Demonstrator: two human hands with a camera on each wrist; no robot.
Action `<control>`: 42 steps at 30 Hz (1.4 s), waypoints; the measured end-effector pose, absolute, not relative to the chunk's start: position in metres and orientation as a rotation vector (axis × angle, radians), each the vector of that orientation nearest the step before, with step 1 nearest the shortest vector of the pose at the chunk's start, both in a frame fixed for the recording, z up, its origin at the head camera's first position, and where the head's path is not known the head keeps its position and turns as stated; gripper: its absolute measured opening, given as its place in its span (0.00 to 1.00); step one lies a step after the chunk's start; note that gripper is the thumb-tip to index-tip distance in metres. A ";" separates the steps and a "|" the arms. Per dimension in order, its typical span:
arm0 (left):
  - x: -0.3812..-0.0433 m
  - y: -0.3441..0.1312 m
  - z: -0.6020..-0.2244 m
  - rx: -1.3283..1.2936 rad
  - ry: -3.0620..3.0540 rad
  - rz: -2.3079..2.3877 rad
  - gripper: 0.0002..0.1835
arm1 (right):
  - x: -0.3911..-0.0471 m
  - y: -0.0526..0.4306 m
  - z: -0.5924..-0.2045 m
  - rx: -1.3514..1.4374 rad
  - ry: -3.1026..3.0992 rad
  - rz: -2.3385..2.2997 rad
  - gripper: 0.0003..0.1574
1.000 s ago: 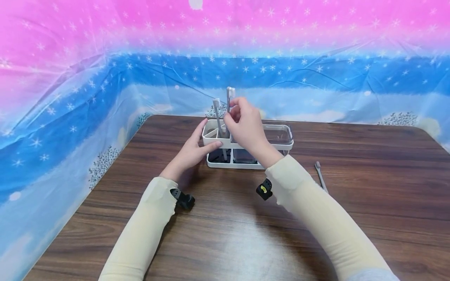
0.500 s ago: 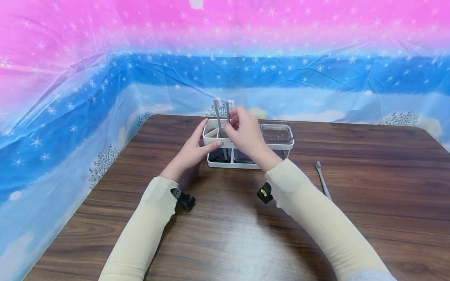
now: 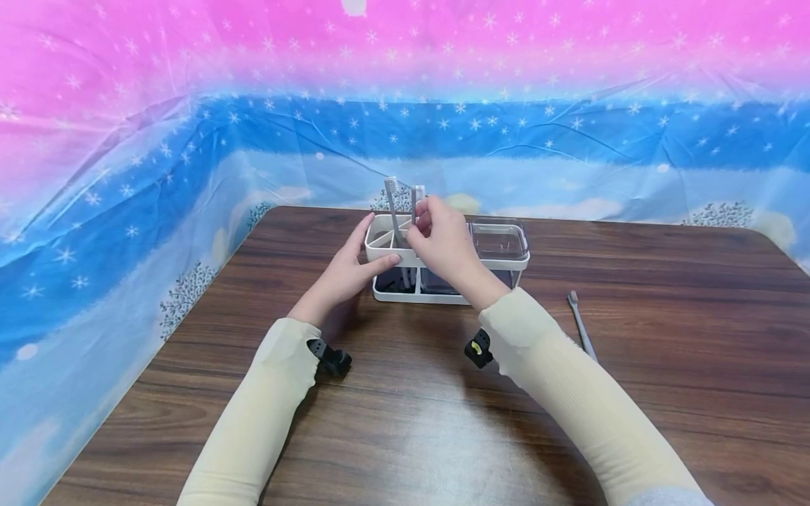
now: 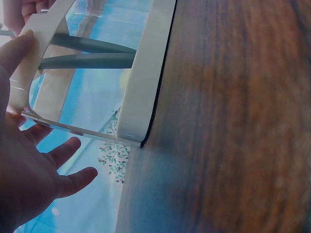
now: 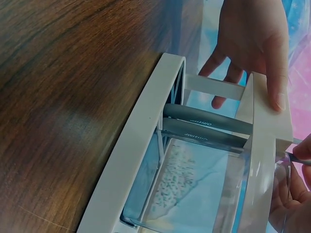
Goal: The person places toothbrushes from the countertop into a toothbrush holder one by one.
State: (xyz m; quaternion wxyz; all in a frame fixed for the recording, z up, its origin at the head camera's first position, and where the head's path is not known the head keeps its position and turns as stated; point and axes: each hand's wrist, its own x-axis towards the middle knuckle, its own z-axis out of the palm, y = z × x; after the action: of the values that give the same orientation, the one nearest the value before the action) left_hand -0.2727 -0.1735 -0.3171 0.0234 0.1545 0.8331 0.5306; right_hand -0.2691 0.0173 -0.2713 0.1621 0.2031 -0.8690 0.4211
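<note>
A white toothbrush holder (image 3: 436, 299) with two tiers stands on the wooden table. My left hand (image 3: 344, 270) grips its left end, thumb on the front of the upper rim and fingers around the side; some fingers spread loose in the left wrist view. One grey toothbrush (image 3: 393, 207) stands in a left compartment, bristles up. Just right of it, my right hand (image 3: 446, 235) pinches a second grey toothbrush (image 3: 414, 200) near its head. Both handles (image 5: 209, 119) reach down to the lower tier, side by side, in the right wrist view.
A third grey toothbrush (image 3: 581, 323) lies on the table (image 3: 664, 337) to the right, partly hidden by the right sleeve. A clear tray (image 3: 500, 242) sits in the holder's right part. A patterned cloth (image 3: 569, 126) hangs behind the table.
My right hand has lowered the second toothbrush into the holder, most of it by half a second ago, then shifted slightly right. The left hand has stayed on the holder.
</note>
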 end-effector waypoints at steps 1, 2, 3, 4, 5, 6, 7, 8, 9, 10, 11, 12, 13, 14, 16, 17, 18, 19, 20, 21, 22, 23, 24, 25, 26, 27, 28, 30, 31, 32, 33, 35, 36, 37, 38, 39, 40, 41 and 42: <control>-0.273 -0.173 -0.317 0.477 2.577 1.642 0.48 | -0.269 0.017 -0.271 0.575 -2.487 1.204 0.11; -0.272 -0.173 -0.317 0.476 2.575 1.644 0.48 | -0.269 0.017 -0.271 0.569 -2.496 1.207 0.11; -0.272 -0.173 -0.316 0.477 2.572 1.646 0.48 | -0.269 0.017 -0.271 0.562 -2.505 1.211 0.11; -0.272 -0.173 -0.316 0.478 2.570 1.647 0.48 | -0.269 0.017 -0.271 0.554 -2.515 1.214 0.12; -0.272 -0.173 -0.316 0.479 2.568 1.649 0.48 | -0.269 0.017 -0.270 0.547 -2.525 1.214 0.12; -0.272 -0.174 -0.316 0.478 2.568 1.648 0.48 | -0.269 0.016 -0.270 0.541 -2.535 1.213 0.12; -0.272 -0.174 -0.316 0.479 2.568 1.647 0.48 | -0.269 0.016 -0.270 0.536 -2.544 1.212 0.12; -0.272 -0.174 -0.316 0.478 2.571 1.645 0.48 | -0.269 0.016 -0.270 0.529 -2.553 1.207 0.12; -0.272 -0.174 -0.316 0.477 2.574 1.642 0.48 | -0.269 0.016 -0.270 0.523 -2.562 1.203 0.12; -0.272 -0.174 -0.316 0.477 2.578 1.641 0.48 | -0.269 0.016 -0.269 0.517 -2.570 1.201 0.12; -0.272 -0.174 -0.317 0.479 2.580 1.641 0.48 | -0.268 0.016 -0.269 0.511 -2.577 1.198 0.12; -0.272 -0.174 -0.317 0.481 2.582 1.640 0.48 | -0.268 0.015 -0.269 0.504 -2.585 1.195 0.12; -0.273 -0.174 -0.317 0.486 2.583 1.643 0.48 | -0.269 0.015 -0.269 0.498 -2.590 1.193 0.12; -0.273 -0.174 -0.318 0.488 2.585 1.647 0.48 | -0.268 0.015 -0.269 0.492 -2.596 1.191 0.12; -0.274 -0.174 -0.319 0.496 2.583 1.651 0.48 | -0.269 0.015 -0.268 0.481 -2.604 1.189 0.12; -0.274 -0.174 -0.319 0.499 2.582 1.654 0.48 | -0.269 0.015 -0.268 0.476 -2.608 1.186 0.12; -0.274 -0.174 -0.320 0.501 2.582 1.657 0.48 | -0.269 0.015 -0.268 0.473 -2.610 1.185 0.12; -0.274 -0.174 -0.320 0.502 2.583 1.658 0.48 | -0.269 0.014 -0.268 0.470 -2.613 1.182 0.12; -0.274 -0.174 -0.320 0.503 2.582 1.660 0.48 | -0.269 0.014 -0.268 0.468 -2.615 1.179 0.12; -0.275 -0.174 -0.320 0.506 2.580 1.661 0.48 | -0.269 0.014 -0.268 0.467 -2.616 1.174 0.12; -0.274 -0.174 -0.320 0.508 2.581 1.661 0.48 | -0.269 0.014 -0.268 0.467 -2.617 1.171 0.12; -0.274 -0.174 -0.319 0.508 2.581 1.663 0.48 | -0.270 0.014 -0.268 0.467 -2.621 1.170 0.12; -0.274 -0.174 -0.319 0.508 2.582 1.663 0.48 | -0.270 0.014 -0.268 0.468 -2.625 1.166 0.12; -0.274 -0.174 -0.319 0.509 2.584 1.662 0.48 | -0.270 0.014 -0.268 0.467 -2.630 1.164 0.12; -0.274 -0.174 -0.319 0.511 2.584 1.662 0.48 | -0.270 0.014 -0.267 0.465 -2.635 1.162 0.12; -0.274 -0.174 -0.319 0.510 2.586 1.662 0.48 | -0.270 0.014 -0.267 0.463 -2.640 1.160 0.12; -0.274 -0.174 -0.319 0.509 2.587 1.661 0.48 | -0.270 0.013 -0.267 0.460 -2.645 1.158 0.12; -0.274 -0.174 -0.320 0.510 2.588 1.658 0.48 | -0.271 0.013 -0.267 0.452 -2.651 1.146 0.12; -0.274 -0.174 -0.320 0.508 2.588 1.658 0.48 | -0.271 0.013 -0.267 0.449 -2.653 1.141 0.12; -0.274 -0.174 -0.320 0.507 2.589 1.657 0.48 | -0.271 0.013 -0.267 0.445 -2.655 1.134 0.12; -0.274 -0.174 -0.320 0.503 2.589 1.657 0.48 | -0.272 0.013 -0.267 0.442 -2.656 1.127 0.12; -0.274 -0.174 -0.320 0.503 2.588 1.655 0.48 | -0.272 0.012 -0.266 0.437 -2.657 1.117 0.12; -0.274 -0.174 -0.319 0.503 2.587 1.657 0.48 | -0.272 0.012 -0.266 0.436 -2.657 1.115 0.12; -0.274 -0.174 -0.319 0.502 2.585 1.659 0.48 | -0.272 0.012 -0.266 0.435 -2.656 1.114 0.12; -0.274 -0.174 -0.319 0.503 2.586 1.658 0.47 | -0.272 0.012 -0.266 0.435 -2.655 1.111 0.12; -0.275 -0.174 -0.319 0.505 2.585 1.658 0.47 | -0.272 0.012 -0.266 0.435 -2.653 1.111 0.12; -0.275 -0.174 -0.320 0.506 2.585 1.656 0.47 | -0.272 0.012 -0.266 0.434 -2.654 1.113 0.12; -0.275 -0.174 -0.320 0.507 2.587 1.655 0.47 | -0.271 0.013 -0.266 0.435 -2.656 1.116 0.12; -0.275 -0.174 -0.320 0.506 2.586 1.656 0.48 | -0.271 0.013 -0.266 0.436 -2.657 1.118 0.13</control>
State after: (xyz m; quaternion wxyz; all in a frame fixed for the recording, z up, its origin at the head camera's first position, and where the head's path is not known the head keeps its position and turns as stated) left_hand -0.2752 -0.1743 -0.3197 0.0147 0.1624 0.8310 0.5319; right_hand -0.2713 0.0132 -0.2661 0.1131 0.1487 -0.9055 0.3810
